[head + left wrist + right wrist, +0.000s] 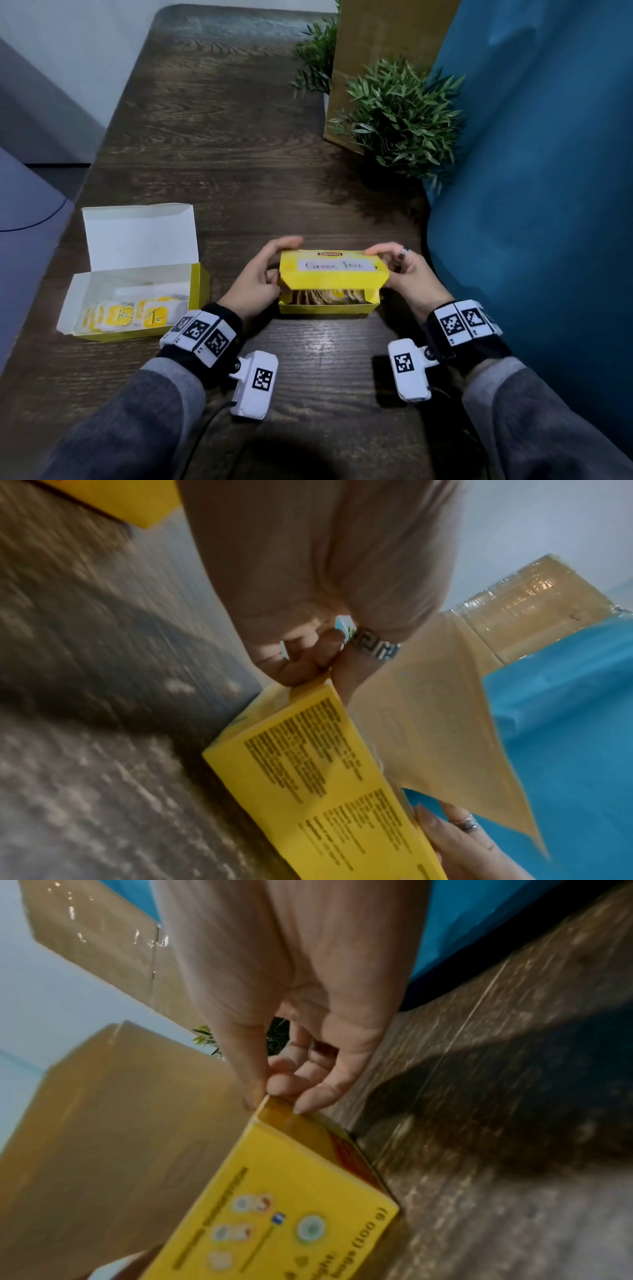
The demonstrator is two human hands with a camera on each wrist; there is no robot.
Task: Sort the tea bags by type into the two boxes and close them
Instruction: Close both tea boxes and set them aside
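A yellow tea box (pixel 334 274) with a handwritten white label on its lid stands at the middle of the dark wooden table (pixel 222 137). The lid is tipped down over it, leaving a gap at the front where brownish tea bags (pixel 325 297) show. My left hand (pixel 263 274) pinches the lid's left end (pixel 325 777), and my right hand (pixel 407 274) pinches the right end (pixel 291 1191). A second yellow box (pixel 200 287) sits open at the left, its white lid upright, with several yellow-tagged tea bags (pixel 123 313) inside.
A potted plant (pixel 400 120) stands behind the box at the right, with a second plant (pixel 317 58) and a tall cardboard box (pixel 376 51) further back. Blue fabric (pixel 531 205) borders the table's right side. The table's left edge runs close to the open box.
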